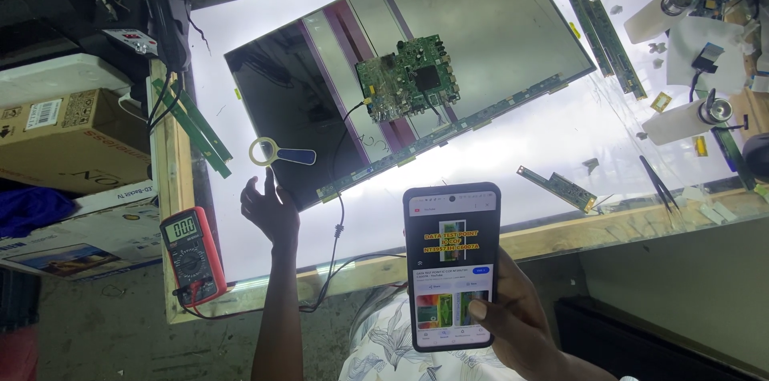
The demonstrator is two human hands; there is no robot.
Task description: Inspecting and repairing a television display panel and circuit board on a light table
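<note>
With our right hand (513, 313) gripping the phone (451, 265) over our lap and our left hand (271, 209), fingers loosely spread, by the magnifier (276, 153) on the lit tabletop (513, 149), we could nudge the display panel (400, 68) unseen.

- Phone (451, 265): dark slab, upright, screen lit with a video page, below the panel's (400, 68) near edge.
- Magnifier (276, 153): pale ring with a blue handle, lying flat at the panel's left corner, handle pointing right.
</note>
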